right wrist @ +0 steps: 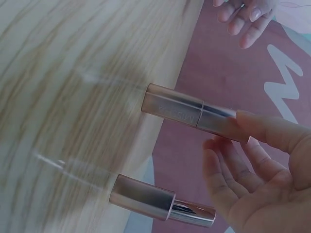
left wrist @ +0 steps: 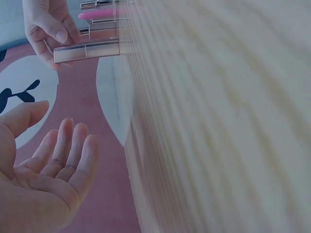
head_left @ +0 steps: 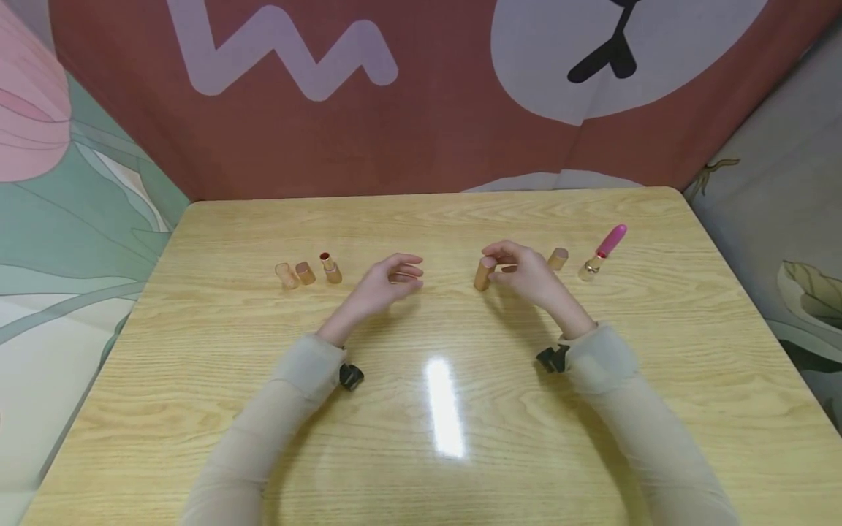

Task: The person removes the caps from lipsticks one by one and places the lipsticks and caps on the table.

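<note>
My right hand [head_left: 522, 274] pinches the upper part of a closed gold lipstick tube [head_left: 483, 274], which stands upright on the table. In the right wrist view, thumb and fingertips meet the tube [right wrist: 189, 114] near its top end. Beside that hand is a gold lipstick piece [head_left: 558, 258]; in the right wrist view this piece [right wrist: 146, 196] has a wider base and a narrower shiny top. My left hand [head_left: 388, 281] hovers above the table with loosely bent fingers, holding nothing. Nearest to it stands an uncapped lipstick [head_left: 332, 272] with a dark red tip.
Left of the uncapped lipstick are a short gold piece [head_left: 305, 273] and a translucent peach piece [head_left: 286, 275]. At the right stands a clear-and-gold lipstick base [head_left: 589, 270], with a long rounded pink piece [head_left: 613, 239] at its top. A printed cloth [head_left: 434, 146] hangs behind the wooden table [head_left: 421, 482].
</note>
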